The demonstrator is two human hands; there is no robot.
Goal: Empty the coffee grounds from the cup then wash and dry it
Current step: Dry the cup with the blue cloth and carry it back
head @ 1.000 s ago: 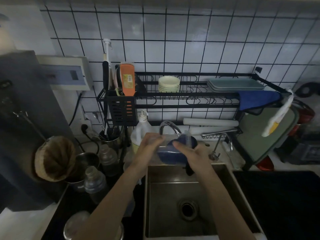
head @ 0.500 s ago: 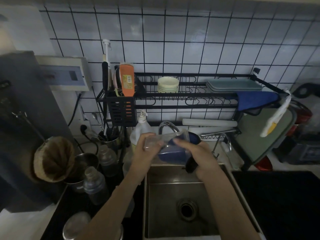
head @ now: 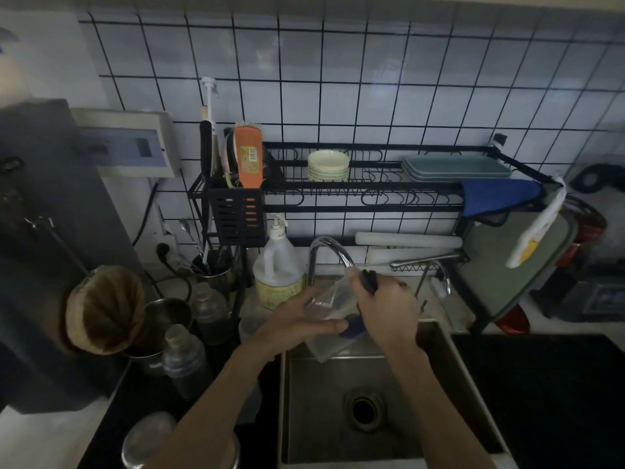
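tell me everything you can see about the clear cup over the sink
The cup looks like clear plastic, tilted on its side above the sink, just under the curved tap. The left hand grips it from the left. The right hand works a dark blue cloth or sponge at it. No grounds are visible.

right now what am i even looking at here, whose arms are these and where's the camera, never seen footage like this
There is no machine here: these are a person's two bare arms, filmed by a wide-angle camera worn on their head, looking forward and down. That is why the arms reach in from the bottom edge.

They stand at a kitchen sink, below its curved faucet. The left hand holds a clear plastic cup tilted over the basin. The right hand grips a dark handle, apparently a brush or sponge wand with a blue head pushed inside the cup, scrubbing.

A soap jug stands behind the sink. Above it, a black dish rack holds stacked bowls. A brown cloth coffee filter sits at left.
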